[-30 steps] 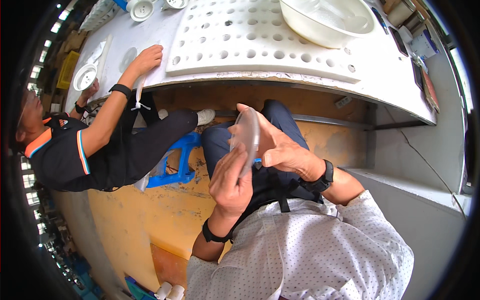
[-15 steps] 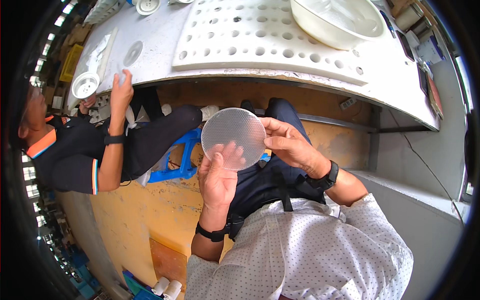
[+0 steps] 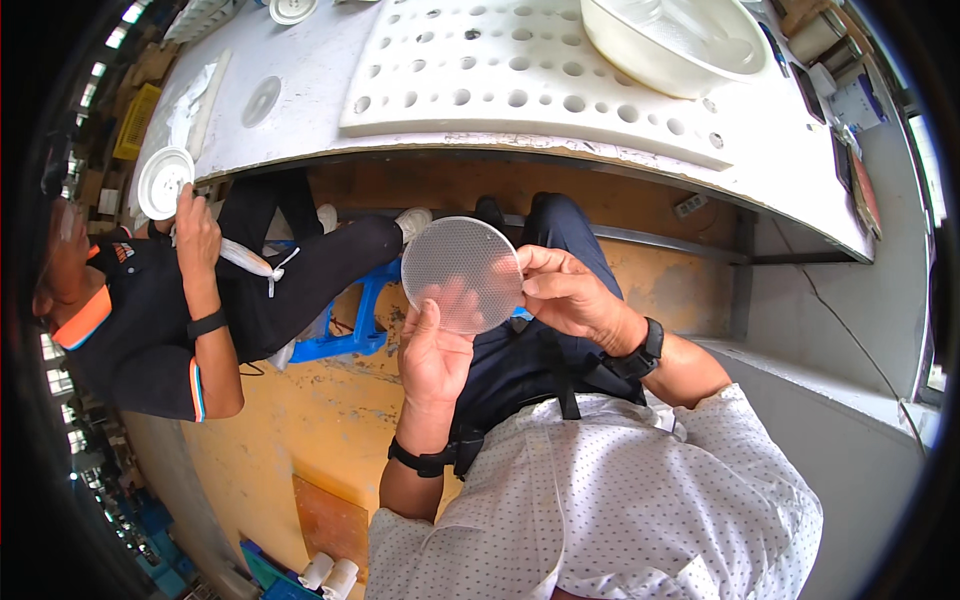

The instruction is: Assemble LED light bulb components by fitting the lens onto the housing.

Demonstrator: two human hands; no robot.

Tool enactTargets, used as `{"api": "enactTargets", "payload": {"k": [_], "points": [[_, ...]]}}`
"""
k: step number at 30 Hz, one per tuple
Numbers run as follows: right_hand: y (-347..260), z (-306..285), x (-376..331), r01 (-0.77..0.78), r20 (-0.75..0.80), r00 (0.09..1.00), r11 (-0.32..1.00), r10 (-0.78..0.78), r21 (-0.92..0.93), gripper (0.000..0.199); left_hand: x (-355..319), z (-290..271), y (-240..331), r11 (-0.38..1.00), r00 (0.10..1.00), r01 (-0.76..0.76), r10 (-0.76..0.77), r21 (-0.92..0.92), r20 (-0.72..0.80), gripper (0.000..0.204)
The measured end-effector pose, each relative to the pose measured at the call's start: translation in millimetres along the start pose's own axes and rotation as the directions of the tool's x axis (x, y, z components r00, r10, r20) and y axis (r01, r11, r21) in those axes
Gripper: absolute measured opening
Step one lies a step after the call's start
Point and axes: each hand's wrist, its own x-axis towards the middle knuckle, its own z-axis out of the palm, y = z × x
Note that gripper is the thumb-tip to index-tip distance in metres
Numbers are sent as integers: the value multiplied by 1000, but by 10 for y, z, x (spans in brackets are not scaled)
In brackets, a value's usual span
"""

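White perforated table (image 3: 560,90) above; hands hold mesh disc (image 3: 462,272).

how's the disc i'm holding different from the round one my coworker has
The clear disc is see-through with a fine mesh texture; the white disc is opaque with small holes near its middle. The clear disc is held by both hands, left hand and right hand; the white one by one hand. Both are flat and round.
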Motion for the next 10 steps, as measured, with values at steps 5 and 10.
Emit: {"api": "enactTargets", "payload": {"k": [5, 10], "points": [[-1, -21, 5, 35, 25, 999, 996, -33, -87, 31, -3, -17, 13, 999, 1000, 0, -1, -35, -22, 23], [11, 86, 49, 32, 6, 999, 999, -32, 40, 45, -8, -8, -12, 999, 1000, 9, -9, -31, -22, 23]]}}
